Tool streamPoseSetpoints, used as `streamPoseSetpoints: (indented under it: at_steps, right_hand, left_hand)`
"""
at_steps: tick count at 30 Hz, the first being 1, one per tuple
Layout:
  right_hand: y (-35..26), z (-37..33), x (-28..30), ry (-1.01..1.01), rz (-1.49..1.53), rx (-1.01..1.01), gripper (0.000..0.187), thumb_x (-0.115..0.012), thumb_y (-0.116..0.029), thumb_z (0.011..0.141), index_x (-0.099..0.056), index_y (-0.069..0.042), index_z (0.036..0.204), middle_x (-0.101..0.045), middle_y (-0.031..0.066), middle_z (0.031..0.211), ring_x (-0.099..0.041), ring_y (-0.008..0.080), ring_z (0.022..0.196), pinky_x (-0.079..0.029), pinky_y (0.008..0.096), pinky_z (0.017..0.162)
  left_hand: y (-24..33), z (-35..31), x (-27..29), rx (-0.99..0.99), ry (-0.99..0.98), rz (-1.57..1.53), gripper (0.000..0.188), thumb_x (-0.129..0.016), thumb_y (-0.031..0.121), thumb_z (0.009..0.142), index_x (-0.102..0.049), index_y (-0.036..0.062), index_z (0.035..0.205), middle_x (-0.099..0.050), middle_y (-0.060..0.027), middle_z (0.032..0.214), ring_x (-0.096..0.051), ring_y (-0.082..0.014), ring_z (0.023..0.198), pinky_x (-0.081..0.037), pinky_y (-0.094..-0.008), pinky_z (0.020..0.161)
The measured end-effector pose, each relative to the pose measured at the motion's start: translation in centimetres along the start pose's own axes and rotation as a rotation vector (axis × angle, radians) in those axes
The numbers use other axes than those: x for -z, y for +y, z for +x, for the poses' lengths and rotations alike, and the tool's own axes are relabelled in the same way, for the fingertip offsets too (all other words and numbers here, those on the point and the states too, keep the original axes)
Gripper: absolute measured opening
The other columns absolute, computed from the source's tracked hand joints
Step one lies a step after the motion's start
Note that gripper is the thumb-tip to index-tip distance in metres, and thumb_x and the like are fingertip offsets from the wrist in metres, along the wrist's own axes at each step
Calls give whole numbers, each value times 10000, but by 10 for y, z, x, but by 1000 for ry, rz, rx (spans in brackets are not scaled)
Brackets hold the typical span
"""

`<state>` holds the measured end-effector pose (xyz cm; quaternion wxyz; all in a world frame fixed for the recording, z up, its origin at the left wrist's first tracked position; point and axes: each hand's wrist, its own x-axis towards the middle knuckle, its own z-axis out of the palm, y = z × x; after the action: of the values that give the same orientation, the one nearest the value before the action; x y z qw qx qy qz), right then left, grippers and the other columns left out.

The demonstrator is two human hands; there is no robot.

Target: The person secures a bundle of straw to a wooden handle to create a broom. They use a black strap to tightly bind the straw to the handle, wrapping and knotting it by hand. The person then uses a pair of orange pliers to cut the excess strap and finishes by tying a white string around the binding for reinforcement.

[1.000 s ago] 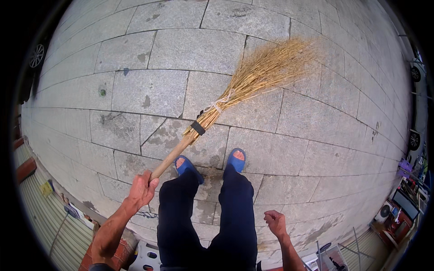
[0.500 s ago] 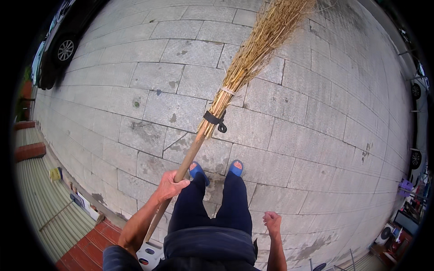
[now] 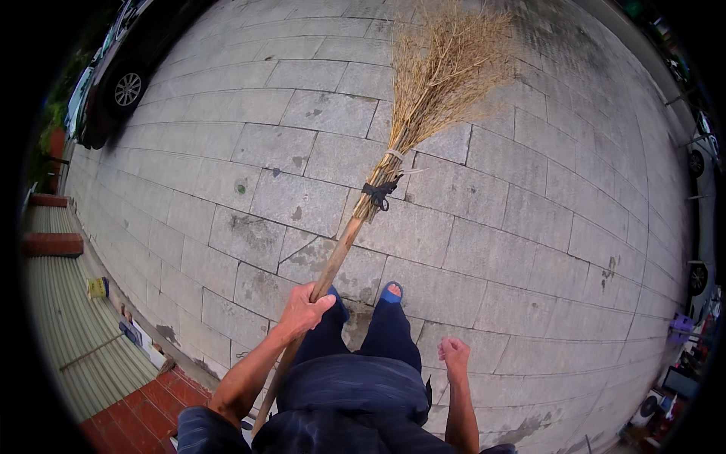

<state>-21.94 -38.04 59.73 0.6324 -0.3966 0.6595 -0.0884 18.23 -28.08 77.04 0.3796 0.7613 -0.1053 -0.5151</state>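
Note:
A long straw broom [image 3: 338, 259] with a wooden handle slants up and away in front of me. My left hand [image 3: 305, 309] is closed around the handle, just beside my left foot. The lower handle end runs back under my left forearm. A black strap [image 3: 377, 194] and a pale tie [image 3: 395, 154] bind the bristles to the stick. The bristle head [image 3: 446, 68] fans out at the far end over the paving; whether it touches cannot be told. Apart from the broom, my right hand [image 3: 454, 354] hangs at my right side in a loose fist, with nothing visible in it.
Grey stone paving [image 3: 484, 250] spreads around my blue slippers [image 3: 392, 291]. A dark car [image 3: 113, 83] stands at the far left. Near left lie a ribbed green surface [image 3: 91, 333] and red tiles [image 3: 144, 412]. Another car [image 3: 699, 227] and a purple crate [image 3: 681, 327] are along the right edge.
The broom has swung to a steeper angle, and its bristles now show spread out farther from me. My left hand has shifted slightly right with the handle. My right hand has barely moved.

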Motion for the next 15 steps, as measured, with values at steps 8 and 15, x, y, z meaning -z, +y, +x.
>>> streamPoseSetpoints:
  at_steps: [8, 15]
  right_hand:
    - [-216, 12, -115, -397, 576, 270, 676, -753, -325, 876, -485, 78, 1347, -635, 164, 1206, -627, 259, 1106, -519, 403, 917]
    - [-214, 6, -96, -573, 533, 220, 614, -822, -238, 808, -513, 35, 1263, -634, 159, 1181, -635, 309, 1108, -488, 497, 1010]
  left_hand:
    - [-28, -34, -50, -167, -66, 272, 251, -697, 171, 862, -552, -31, 833, -498, -105, 586, -515, -191, 527, -427, -370, 524]
    - [-25, -64, -55, -172, -319, 184, 245, -685, 205, 905, -573, -11, 930, -540, -61, 671, -522, -117, 536, -429, -289, 479]
